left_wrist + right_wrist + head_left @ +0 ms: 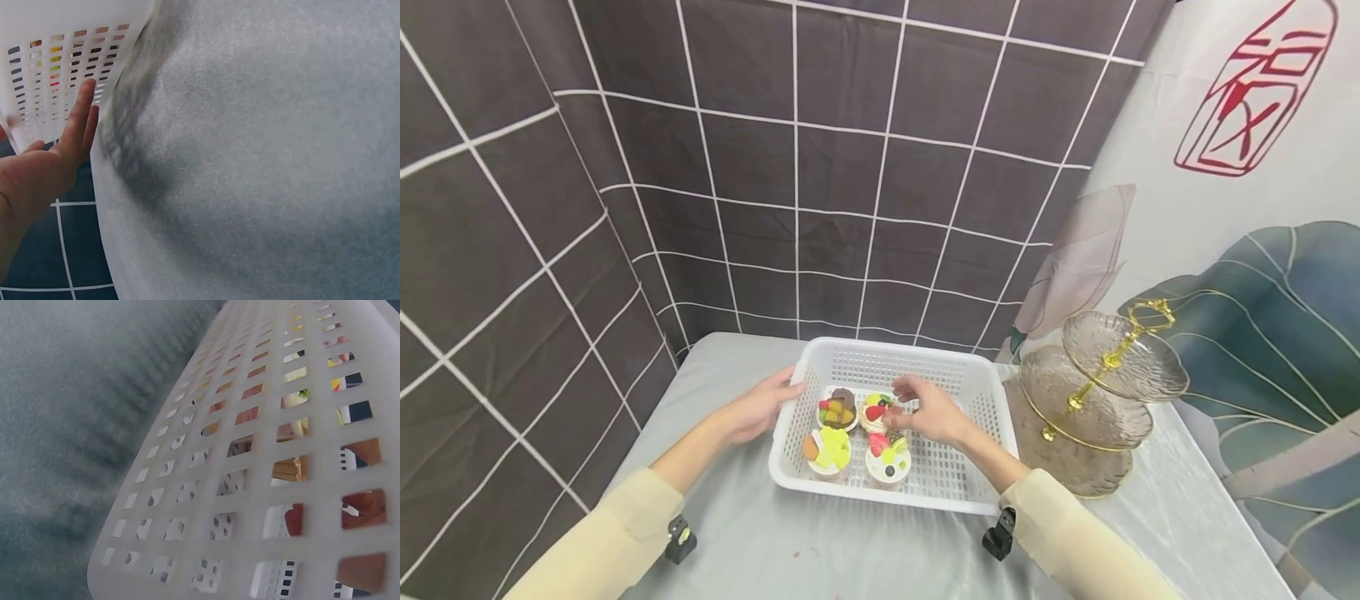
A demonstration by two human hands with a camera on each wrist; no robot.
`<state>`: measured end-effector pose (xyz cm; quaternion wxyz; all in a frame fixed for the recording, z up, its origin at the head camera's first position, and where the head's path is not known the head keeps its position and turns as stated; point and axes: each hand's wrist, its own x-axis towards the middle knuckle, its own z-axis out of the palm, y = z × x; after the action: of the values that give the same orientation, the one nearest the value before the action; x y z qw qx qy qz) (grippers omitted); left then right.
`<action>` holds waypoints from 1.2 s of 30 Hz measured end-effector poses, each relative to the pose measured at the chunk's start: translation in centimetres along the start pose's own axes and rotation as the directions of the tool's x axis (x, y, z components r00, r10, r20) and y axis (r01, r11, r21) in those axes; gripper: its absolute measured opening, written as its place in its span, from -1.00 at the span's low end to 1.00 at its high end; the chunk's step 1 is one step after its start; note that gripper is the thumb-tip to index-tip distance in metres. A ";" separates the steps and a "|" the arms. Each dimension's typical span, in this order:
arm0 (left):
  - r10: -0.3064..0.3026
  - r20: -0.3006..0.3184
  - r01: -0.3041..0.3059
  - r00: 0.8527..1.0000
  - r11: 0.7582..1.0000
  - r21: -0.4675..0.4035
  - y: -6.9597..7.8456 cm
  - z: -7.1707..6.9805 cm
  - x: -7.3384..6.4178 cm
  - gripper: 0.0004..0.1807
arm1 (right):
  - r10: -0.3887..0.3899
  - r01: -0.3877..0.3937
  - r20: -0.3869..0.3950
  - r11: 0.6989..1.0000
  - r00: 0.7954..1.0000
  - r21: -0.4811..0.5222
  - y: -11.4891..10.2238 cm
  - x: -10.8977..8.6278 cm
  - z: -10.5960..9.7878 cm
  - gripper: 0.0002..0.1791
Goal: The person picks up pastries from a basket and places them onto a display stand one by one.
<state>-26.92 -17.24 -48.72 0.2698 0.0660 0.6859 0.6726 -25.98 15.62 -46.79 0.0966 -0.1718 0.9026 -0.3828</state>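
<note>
A white plastic basket (951,492) holds several toy cupcakes with fruit toppings. At its left end is my left hand (758,408), thumb at the rim and straight fingers (78,119) lying along the perforated outer wall. My right hand (931,410) reaches inside, fingers bent about the right side of the back-right cupcake (874,412), which has a strawberry-like topping. Beside that one sits a chocolate-topped cupcake (837,410). In front are a yellow-green-topped cupcake (829,452) and a white one (887,463) with red and green pieces. The right wrist view shows mostly the basket's wall (250,481).
A three-tier glass stand (1093,400) with a gold stem and handle stands right of the basket. The grey-white cloth (737,542) covers the table. A dark curtain with white grid lines (842,167) hangs behind and to the left.
</note>
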 end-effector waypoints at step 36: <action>0.004 -0.051 -0.004 0.999 1.000 0.000 -0.7 0.1 0.4 -0.29 | 0.007 -0.005 0.067 1.000 0.998 -0.029 1.4 0.4 1.1 -0.14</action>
<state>-27.06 -17.03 -49.51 0.2508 0.0500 0.6925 0.6745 -26.36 15.62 -48.56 0.1255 -0.1830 0.9048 -0.3634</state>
